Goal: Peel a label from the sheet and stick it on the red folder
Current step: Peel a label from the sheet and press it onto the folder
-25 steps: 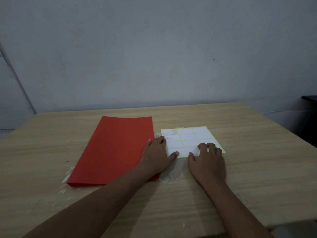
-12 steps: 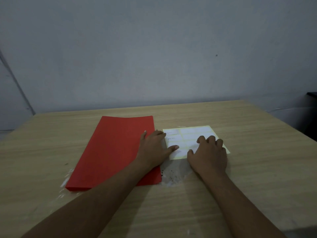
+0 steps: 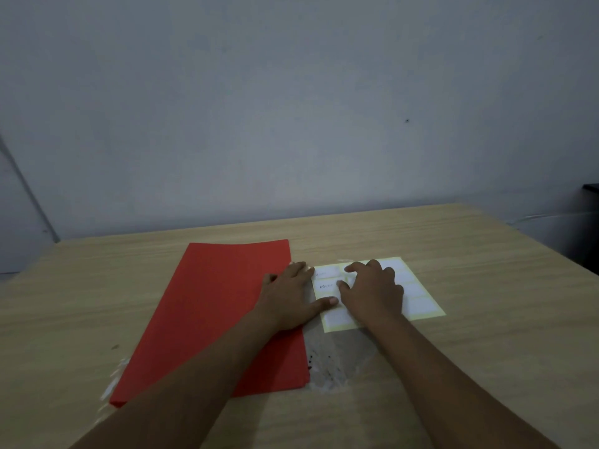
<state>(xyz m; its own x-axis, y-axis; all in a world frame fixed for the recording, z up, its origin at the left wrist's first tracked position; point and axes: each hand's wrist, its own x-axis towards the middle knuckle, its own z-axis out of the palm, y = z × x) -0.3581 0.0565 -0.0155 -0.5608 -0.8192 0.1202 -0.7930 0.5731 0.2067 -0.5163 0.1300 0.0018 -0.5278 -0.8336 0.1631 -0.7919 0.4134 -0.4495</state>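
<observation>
Hands are both down on the wooden counter [image 3: 453, 351]. Red folder [image 3: 214, 312] lies flat on the left, and the label sheet [image 3: 418, 303] sits just beside its right edge. Left hand [image 3: 288, 303] rests flat across the folder's right edge, thumb reaching onto the sheet, holding nothing. Right hand [image 3: 372, 293] sits on the sheet with fingers curled near the top-left labels; can't tell if that grip has a label pinched yet.

A pale wooden table [image 3: 470, 254] — scuffed whitish patch [image 3: 340, 361] near its front — meets a plain grey wall [image 3: 291, 108].
</observation>
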